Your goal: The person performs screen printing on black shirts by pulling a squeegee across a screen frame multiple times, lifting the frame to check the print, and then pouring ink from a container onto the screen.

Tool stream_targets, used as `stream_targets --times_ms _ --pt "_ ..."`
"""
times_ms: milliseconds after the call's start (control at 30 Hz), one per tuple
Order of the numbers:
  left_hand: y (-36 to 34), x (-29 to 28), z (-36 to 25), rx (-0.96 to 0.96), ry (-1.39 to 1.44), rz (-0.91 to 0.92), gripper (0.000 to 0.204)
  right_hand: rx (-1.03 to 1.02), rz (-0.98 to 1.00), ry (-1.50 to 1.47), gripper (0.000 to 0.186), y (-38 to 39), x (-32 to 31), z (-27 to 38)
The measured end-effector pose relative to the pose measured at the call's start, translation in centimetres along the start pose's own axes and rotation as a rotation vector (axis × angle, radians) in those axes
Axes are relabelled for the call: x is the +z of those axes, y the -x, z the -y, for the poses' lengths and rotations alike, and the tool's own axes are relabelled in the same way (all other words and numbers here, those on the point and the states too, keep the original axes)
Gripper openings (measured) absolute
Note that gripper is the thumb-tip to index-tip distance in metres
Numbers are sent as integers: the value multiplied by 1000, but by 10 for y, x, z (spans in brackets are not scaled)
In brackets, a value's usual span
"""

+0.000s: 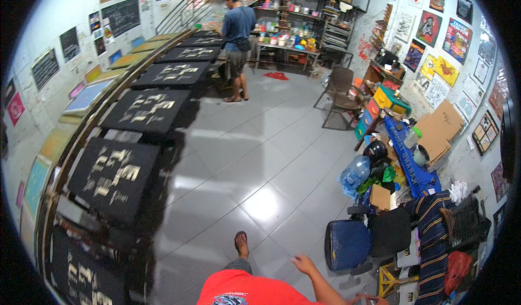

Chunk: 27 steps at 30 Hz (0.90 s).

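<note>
My right hand [304,264] hangs in the air over the grey tiled floor, at the right of my red shirt [249,289]. Its fingers are loosely bent and apart, and I see nothing in them. Nearest to it is a blue-seated chair [347,244], which it does not touch. My left hand is out of view. Along my left runs a long printing bench with black shirts [115,178] laid flat in a row, each bearing a pale print. One sandalled foot [241,242] of mine shows ahead on the floor.
A person [237,34] in a blue shirt stands at the bench's far end. Framed screens [89,96] lean along the left wall. Shelves with pots and bottles [287,39] stand at the back. On the right are a brown chair [340,91], drawers [374,110], a water jug [355,170] and clutter.
</note>
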<state>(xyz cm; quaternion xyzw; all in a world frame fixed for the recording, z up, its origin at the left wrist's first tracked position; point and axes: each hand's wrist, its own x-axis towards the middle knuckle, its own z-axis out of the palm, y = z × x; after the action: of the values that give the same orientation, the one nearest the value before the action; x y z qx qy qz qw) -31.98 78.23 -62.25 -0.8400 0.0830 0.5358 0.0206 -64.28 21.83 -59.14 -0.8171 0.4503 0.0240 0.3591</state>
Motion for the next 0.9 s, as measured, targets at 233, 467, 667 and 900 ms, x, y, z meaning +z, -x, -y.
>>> stream_targets --times_ms 233,467,667,900 --pt "-192 -274 -311 205 -257 -361 62 634 173 96 60 15 -98 -178" --pt "-135 -526 -876 1048 8 -596 47 782 18 -303 57 -171 -120 -124" --pt "-176 -518 -1081 1227 -143 -257 51 752 131 -387 54 -370 -148 -89" --pt "-354 -559 -972 669 -267 -310 59 534 34 27 51 -675 -360 -172"
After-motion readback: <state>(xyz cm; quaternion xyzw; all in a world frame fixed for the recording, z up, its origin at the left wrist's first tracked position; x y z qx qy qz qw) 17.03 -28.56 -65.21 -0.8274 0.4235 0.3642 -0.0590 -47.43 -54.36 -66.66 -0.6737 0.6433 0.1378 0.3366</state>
